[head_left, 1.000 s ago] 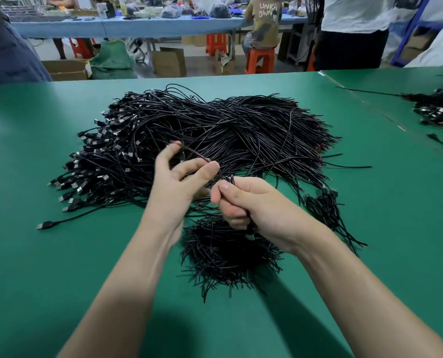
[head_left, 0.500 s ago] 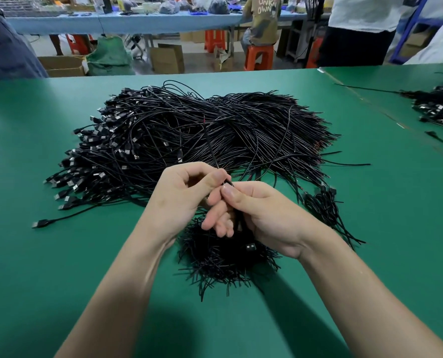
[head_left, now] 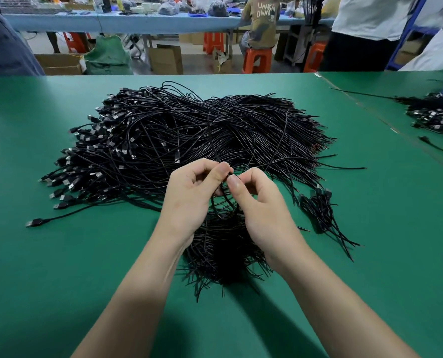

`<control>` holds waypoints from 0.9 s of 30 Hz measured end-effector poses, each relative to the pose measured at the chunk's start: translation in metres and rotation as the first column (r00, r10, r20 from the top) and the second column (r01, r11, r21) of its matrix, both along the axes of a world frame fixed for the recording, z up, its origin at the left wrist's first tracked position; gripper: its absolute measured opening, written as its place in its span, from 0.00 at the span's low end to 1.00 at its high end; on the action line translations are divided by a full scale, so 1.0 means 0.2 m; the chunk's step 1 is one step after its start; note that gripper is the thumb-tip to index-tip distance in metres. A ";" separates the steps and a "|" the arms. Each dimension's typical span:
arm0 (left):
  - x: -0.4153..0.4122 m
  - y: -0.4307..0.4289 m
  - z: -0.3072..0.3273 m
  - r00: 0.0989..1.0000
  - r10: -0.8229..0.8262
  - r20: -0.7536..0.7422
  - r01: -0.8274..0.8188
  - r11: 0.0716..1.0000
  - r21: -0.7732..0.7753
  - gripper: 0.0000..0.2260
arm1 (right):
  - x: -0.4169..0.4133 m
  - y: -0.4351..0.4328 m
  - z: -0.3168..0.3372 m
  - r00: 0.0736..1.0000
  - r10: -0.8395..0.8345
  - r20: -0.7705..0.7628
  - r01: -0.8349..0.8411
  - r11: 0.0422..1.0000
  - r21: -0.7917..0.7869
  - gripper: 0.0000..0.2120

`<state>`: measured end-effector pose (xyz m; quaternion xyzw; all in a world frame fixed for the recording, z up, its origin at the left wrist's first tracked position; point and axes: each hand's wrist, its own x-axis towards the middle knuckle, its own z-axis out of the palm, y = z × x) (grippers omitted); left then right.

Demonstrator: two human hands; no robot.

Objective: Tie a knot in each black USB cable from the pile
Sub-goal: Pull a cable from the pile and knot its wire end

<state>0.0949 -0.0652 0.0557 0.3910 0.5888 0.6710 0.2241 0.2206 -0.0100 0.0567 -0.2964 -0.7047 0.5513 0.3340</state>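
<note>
A big pile of black USB cables (head_left: 189, 135) lies on the green table (head_left: 60, 267), plugs fanned out to the left. Both hands work one black cable (head_left: 212, 143) just in front of the pile. My left hand (head_left: 192, 197) pinches it between thumb and forefinger. My right hand (head_left: 256, 202) pinches the same cable right beside it, thumb tips nearly touching. A loop of the cable hangs between the hands, and its free end sticks up over the pile. Below the hands lies a dense heap of cables (head_left: 225, 254).
A small bundle of cables (head_left: 321, 210) lies right of my hands. Another cable pile (head_left: 437, 115) sits at the table's far right. One loose plug (head_left: 34, 223) lies at the left. Beyond the table are people, orange stools and cardboard boxes.
My left hand's fingers have curled in from spread, and both hands now pinch the cable close together. The cable's free end has swung up over the pile and a loop has formed below.
</note>
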 end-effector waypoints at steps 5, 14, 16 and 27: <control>0.00 0.01 0.01 0.999 0.008 0.032 -0.007 1.000 -0.030 0.09 | -0.02 -0.03 0.00 0.988 0.152 -0.018 -0.153 0.973 -0.175 0.14; -0.01 -0.01 -0.01 0.995 -0.044 0.090 0.043 0.999 0.019 0.09 | 0.00 -0.02 0.02 0.933 0.295 0.205 -0.292 0.955 -0.044 0.15; -0.01 -0.01 -0.02 0.990 -0.077 0.117 0.076 0.997 0.014 0.09 | -0.02 -0.04 0.02 0.949 0.263 0.174 -0.260 0.965 -0.041 0.15; 0.13 -0.02 -0.05 0.997 0.075 -0.003 -0.075 0.992 -0.102 0.14 | -0.05 -0.04 -0.02 0.912 -0.197 0.359 0.024 0.900 0.434 0.13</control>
